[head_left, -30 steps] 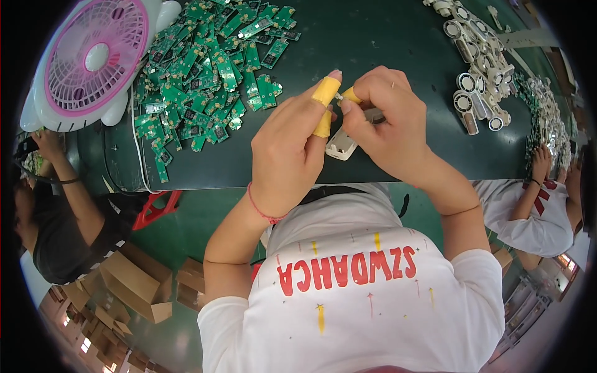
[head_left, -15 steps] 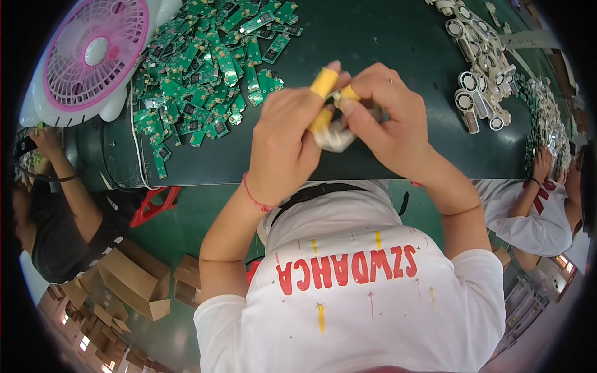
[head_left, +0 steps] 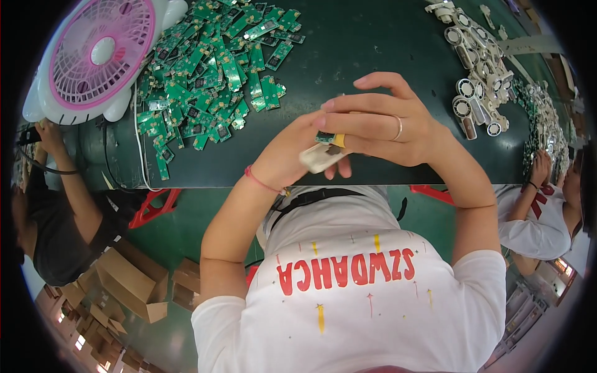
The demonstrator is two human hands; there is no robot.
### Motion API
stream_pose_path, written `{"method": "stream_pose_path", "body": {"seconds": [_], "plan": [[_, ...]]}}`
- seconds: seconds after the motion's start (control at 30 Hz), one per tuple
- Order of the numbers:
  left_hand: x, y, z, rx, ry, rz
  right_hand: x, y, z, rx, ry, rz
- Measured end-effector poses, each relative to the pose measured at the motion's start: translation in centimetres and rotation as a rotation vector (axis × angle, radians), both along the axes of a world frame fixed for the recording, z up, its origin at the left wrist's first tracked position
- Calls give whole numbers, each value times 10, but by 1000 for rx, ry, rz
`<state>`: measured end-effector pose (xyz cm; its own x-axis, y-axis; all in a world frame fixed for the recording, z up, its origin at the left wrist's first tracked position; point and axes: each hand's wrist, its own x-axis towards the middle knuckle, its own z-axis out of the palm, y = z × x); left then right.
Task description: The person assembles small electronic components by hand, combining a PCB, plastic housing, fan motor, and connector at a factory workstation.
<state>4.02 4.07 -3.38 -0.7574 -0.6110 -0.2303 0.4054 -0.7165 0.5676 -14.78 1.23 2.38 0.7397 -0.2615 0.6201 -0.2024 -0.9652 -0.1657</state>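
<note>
My left hand (head_left: 295,144) grips a white plastic casing (head_left: 319,160) just above the table's near edge. Its fingers are mostly hidden behind the casing and my other hand. A small green circuit board (head_left: 323,136) shows at the casing's upper side. Bent over both from the right is my right hand (head_left: 395,121), with a ring on one finger and a yellow finger cover (head_left: 339,140) pressed against the casing. Its index finger is raised off the parts. The casing is slightly blurred, and I cannot tell how far the board sits inside it.
Green circuit boards (head_left: 211,74) lie heaped at the left beside a pink and white fan (head_left: 102,50) with a white cable. White fan-shaped casings (head_left: 476,93) are piled at the right. A co-worker's hand (head_left: 541,166) is at the far right, another's hand (head_left: 51,138) at the left. Cardboard boxes (head_left: 134,283) stand below.
The casing has turned and moved down and left. My right hand has swung over it, its fingers now stretched across. The yellow-covered fingers of my left hand have gone out of sight.
</note>
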Motion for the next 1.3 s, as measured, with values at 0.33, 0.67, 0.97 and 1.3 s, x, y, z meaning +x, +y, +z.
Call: {"method": "stream_pose_path", "body": {"seconds": [0.33, 0.67, 0.97, 1.3], "plan": [[-12, -7, 8, 283, 242, 195, -12, -10, 23, 140, 266, -304], [-14, -8, 16, -573, -335, 606, -22, -9, 9, 1725, -6, -142], [-16, -11, 26, -644, -408, 695, 7, 14, -11, 1328, -490, -355], [-14, -12, 37, -448, -351, 657, 8, 8, -15, 933, -297, -332]]}}
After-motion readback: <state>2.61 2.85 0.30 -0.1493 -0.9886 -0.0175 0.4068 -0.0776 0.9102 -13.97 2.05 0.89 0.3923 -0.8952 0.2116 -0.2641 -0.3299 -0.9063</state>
